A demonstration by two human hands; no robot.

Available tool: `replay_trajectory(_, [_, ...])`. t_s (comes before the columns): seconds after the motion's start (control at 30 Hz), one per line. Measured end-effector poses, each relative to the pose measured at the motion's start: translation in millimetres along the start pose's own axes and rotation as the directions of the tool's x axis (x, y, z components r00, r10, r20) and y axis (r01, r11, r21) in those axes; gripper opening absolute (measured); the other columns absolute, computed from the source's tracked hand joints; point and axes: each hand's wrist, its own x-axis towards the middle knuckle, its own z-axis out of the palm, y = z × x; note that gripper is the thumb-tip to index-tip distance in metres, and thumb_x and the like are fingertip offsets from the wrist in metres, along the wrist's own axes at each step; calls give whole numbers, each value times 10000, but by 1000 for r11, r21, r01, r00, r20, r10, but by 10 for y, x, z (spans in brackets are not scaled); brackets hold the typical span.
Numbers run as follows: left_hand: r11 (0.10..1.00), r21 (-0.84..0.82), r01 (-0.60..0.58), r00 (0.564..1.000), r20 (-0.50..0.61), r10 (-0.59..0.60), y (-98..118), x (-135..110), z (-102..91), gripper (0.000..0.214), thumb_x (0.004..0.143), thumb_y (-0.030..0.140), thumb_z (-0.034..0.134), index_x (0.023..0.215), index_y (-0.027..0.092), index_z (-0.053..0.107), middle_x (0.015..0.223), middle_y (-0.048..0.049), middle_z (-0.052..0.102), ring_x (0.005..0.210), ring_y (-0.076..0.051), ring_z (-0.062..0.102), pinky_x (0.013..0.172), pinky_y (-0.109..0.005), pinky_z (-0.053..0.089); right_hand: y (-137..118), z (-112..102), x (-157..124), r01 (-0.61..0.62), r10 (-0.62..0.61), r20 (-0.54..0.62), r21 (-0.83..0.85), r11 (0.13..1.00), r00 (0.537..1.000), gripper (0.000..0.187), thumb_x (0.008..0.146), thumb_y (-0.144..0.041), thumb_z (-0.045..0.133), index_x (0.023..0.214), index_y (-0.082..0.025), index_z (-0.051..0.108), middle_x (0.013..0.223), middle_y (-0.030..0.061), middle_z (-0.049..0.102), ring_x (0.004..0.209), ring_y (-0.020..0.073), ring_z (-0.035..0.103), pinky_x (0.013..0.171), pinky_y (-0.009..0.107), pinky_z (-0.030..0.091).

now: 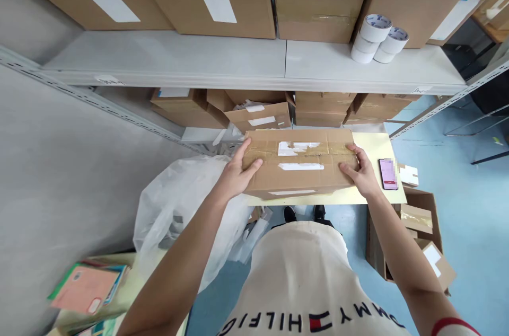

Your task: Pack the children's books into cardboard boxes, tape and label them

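The left hand (236, 177) and the right hand (363, 173) are clamped on opposite ends of a rectangular cardboard box (304, 179), which sits between them over the smooth, pale-yellow bench (376, 146). Glossy tape and ragged white paper scraps (292, 149) mark its matte top between the hands. Just beyond the right hand's outer side lies a slim, flat phone (386, 174); beside the left hand bulges a crinkled, translucent plastic bag (175, 195).

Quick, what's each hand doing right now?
Left hand: closed on one end of the cardboard box, thumb on top.
Right hand: closed on the other end of the same box.
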Motion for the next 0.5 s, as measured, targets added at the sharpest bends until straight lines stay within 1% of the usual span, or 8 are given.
replay_trajectory(0.1, [1000,26,-7,1000,-23,7,36,43,39,717,860,465,610,1508,238,407,1519,-94,494,1394,-288,470,1175,-439,355,78,-14,147,9,-9,-4,5,1000,1000,631,671,-519,775,1206,-278,543,1351,76,568,1216,281,547,1070,458,438])
replay_trajectory(0.23, [999,42,-33,999,-29,35,84,57,89,718,841,478,627,1492,248,430,1497,-79,520,1376,-284,490,1171,-438,359,208,-48,227,14,-14,-1,-16,1000,1000,641,694,-518,757,1239,-288,513,1322,67,571,1192,268,550,1051,446,448])
replay_trajectory(0.33, [999,37,-37,999,-28,38,99,-37,146,728,842,470,618,1500,238,410,1488,-83,529,1362,-278,506,1160,-435,376,291,-87,193,-4,4,11,-16,1000,1000,659,688,-510,761,1248,-290,494,1270,66,588,1158,269,563,1026,447,466])
replay_trajectory(0.4, [999,31,-39,999,-34,40,110,-130,192,748,842,461,607,1513,220,382,1506,-91,507,1372,-275,495,1162,-433,375,329,-118,151,-28,28,20,-11,1000,999,671,676,-499,766,1247,-289,484,1251,65,592,1141,270,568,1016,451,475])
replay_trajectory(0.5, [999,20,-31,999,-39,32,124,-251,240,768,840,460,598,1521,198,360,1520,-103,489,1381,-281,484,1165,-442,371,352,-153,71,-51,52,23,-19,999,998,669,684,-483,763,1254,-284,476,1280,73,575,1154,271,563,1029,455,467])
